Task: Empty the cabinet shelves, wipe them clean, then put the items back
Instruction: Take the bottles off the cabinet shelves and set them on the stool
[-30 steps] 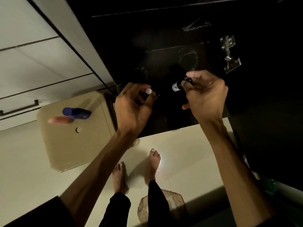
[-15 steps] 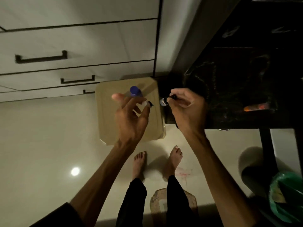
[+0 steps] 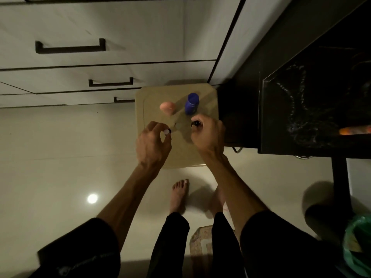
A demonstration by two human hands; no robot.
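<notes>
**Small items carried from dark cabinet to stool top**

Head view: Both hands have moved away from the dark cabinet interior (image 3: 313,109), where they were a second ago, and now hang over the beige stool (image 3: 202,155) beside it. The left hand (image 3: 153,145) pinches a small white-tipped item (image 3: 167,131) between thumb and fingertips, the other fingers curled loosely. The right hand (image 3: 208,135) has its fingers curled round a small dark bottle (image 3: 195,123); the pale label seen on it half a second ago is now turned out of sight.

On the stool stand a blue bottle (image 3: 192,104) and, just beside it, a pink rounded object (image 3: 168,106); both are now nearer the hands than before. Any writing on the blue bottle is too blurred to read. Faint print on the left sleeve (image 3: 80,255) cannot be made out either.

The room is dim. White drawer fronts with dark bar handles (image 3: 70,46) run behind the stool. The floor (image 3: 50,167) is glossy pale tile, carrying a round reflection of a lamp. An orange object (image 3: 355,130) lies inside the cabinet, and a green plastic bag (image 3: 357,247) sits at lower right. The person stands barefoot.
</notes>
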